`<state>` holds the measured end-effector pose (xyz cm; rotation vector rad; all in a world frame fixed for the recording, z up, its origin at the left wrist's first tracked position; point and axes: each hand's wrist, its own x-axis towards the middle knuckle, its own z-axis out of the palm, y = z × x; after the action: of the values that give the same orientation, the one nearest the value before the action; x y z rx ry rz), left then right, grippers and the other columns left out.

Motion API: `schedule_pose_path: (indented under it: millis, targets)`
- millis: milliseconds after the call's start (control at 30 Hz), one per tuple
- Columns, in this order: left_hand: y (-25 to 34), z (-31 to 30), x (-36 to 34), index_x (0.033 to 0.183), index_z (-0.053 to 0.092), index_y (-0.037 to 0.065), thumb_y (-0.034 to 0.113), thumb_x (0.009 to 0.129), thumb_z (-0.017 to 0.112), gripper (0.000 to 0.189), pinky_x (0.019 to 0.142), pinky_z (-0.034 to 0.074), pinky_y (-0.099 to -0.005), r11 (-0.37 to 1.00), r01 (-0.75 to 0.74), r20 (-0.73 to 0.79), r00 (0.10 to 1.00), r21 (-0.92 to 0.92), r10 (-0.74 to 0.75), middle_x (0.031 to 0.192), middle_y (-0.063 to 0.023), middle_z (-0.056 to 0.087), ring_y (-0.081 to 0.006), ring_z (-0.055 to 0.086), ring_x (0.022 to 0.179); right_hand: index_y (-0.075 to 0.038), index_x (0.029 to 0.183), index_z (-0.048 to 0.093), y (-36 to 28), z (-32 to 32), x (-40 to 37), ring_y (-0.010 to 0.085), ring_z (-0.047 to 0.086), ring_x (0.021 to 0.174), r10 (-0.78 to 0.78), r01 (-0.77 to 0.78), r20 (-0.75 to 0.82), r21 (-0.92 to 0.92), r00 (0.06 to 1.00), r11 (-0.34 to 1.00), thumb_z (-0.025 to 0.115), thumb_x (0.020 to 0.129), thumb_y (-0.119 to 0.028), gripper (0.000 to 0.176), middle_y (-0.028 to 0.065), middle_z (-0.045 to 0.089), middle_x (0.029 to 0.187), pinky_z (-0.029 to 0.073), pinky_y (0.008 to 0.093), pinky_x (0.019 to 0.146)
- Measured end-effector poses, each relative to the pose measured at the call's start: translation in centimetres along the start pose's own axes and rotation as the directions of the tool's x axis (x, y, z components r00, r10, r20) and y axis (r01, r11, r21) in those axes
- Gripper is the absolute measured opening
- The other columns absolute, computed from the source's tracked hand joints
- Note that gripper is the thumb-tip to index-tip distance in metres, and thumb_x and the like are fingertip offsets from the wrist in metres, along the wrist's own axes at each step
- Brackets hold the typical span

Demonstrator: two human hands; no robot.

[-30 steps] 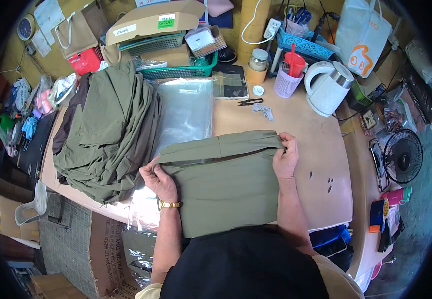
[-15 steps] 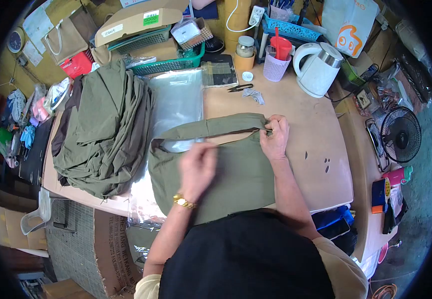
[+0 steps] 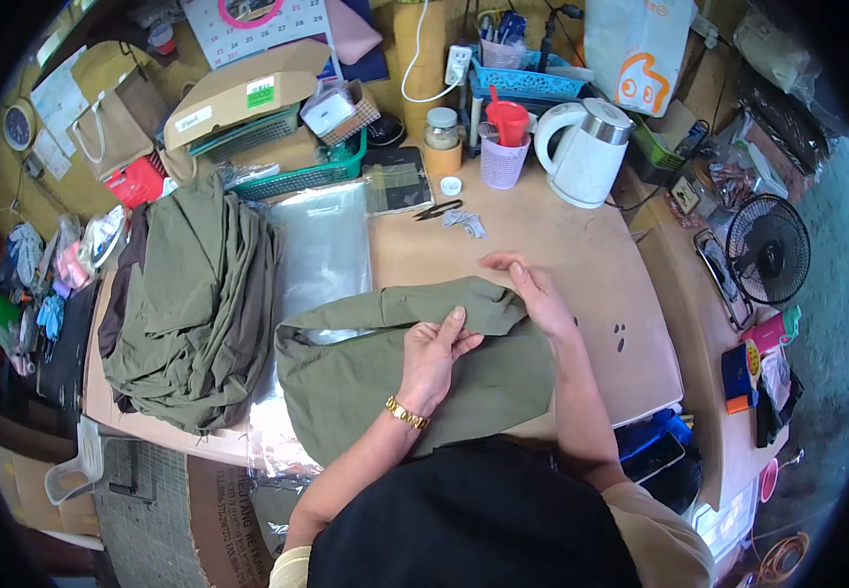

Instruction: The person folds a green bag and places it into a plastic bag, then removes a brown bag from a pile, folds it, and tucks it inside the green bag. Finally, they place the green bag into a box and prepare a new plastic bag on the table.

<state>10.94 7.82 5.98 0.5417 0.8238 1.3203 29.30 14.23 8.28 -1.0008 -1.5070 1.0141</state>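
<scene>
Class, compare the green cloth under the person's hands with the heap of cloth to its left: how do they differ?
The green cloth is one piece spread fairly flat; the heap is many pieces bunched in deep folds. The left hand and right hand touch the green cloth; nothing touches the heap. The heap shows brown layers; the green cloth is one colour. Both lie on the table.

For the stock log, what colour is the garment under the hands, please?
The garment is olive green; the head view shows it.
</scene>
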Motion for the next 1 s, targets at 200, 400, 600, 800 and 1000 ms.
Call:
schedule_pose_path:
  millis: [200, 400, 600, 800, 1000]
  targets:
    - [-0.6, 0.2, -1.4, 0.069, 0.064, 0.002, 0.020, 0.095, 0.070, 0.032, 0.064, 0.061, -0.0287, 0.994, -0.108, -0.027, 0.994, -0.017, 0.108, 0.071, -0.0084, 0.066, -0.0145, 0.066, 0.062, 0.000, 0.094, 0.068, 3.9, -0.1, 0.2, 0.0079, 0.054, 0.085, 0.106, -0.155, 0.361, 0.110, 0.926, 0.982, 0.059, 0.101, -0.023, 0.026, -0.0014, 0.065, 0.089, 0.045, 0.0265, 0.075]
    - [-1.0, 0.6, -1.4, 0.067, 0.067, 0.000, 0.030, 0.088, 0.079, 0.038, 0.046, 0.046, -0.0239, 0.932, -0.008, -0.004, 1.000, 0.363, 0.010, 0.067, -0.0068, 0.067, -0.0090, 0.058, 0.052, -0.004, 0.077, 0.063, 0.8, 2.5, 0.1, 0.0054, 0.044, 0.067, -0.138, 0.163, 0.252, -0.082, 0.958, 0.983, 0.062, 0.098, -0.014, 0.023, -0.0061, 0.051, 0.066, 0.041, 0.0270, 0.066]
    - [-1.5, -0.6, -0.2, 0.069, 0.068, 0.003, 0.018, 0.088, 0.079, 0.026, 0.046, 0.037, -0.0225, 0.752, -0.143, 0.133, 0.988, 0.644, 0.074, 0.061, 0.0007, 0.061, -0.0045, 0.050, 0.052, -0.003, 0.087, 0.068, 1.0, 0.9, 1.4, 0.0042, 0.048, 0.075, 0.281, -0.255, 0.488, -0.121, 0.827, 0.959, 0.060, 0.100, -0.018, 0.021, -0.0046, 0.058, 0.074, 0.042, 0.0233, 0.067]
    - [-1.1, 0.8, -0.9, 0.076, 0.067, 0.005, 0.012, 0.091, 0.073, 0.018, 0.049, 0.036, -0.0233, 0.918, -0.191, 0.111, 0.981, 0.348, 0.162, 0.066, 0.0028, 0.060, -0.0048, 0.048, 0.055, -0.001, 0.099, 0.064, 3.3, -1.6, 1.3, 0.0028, 0.054, 0.076, 0.174, -0.246, 0.384, 0.144, 0.907, 0.959, 0.066, 0.097, -0.021, 0.020, -0.0038, 0.062, 0.083, 0.046, 0.0191, 0.069]
    - [-2.0, 0.5, -0.7, 0.077, 0.068, 0.003, 0.013, 0.092, 0.072, 0.019, 0.050, 0.040, -0.0219, 0.936, -0.234, 0.094, 0.972, 0.262, 0.217, 0.067, 0.0016, 0.063, -0.0039, 0.052, 0.056, -0.001, 0.108, 0.063, 3.7, -3.3, 0.8, 0.0044, 0.056, 0.086, 0.222, -0.341, 0.522, 0.143, 0.824, 0.929, 0.072, 0.088, -0.002, 0.022, -0.0012, 0.064, 0.097, 0.048, 0.0209, 0.079]
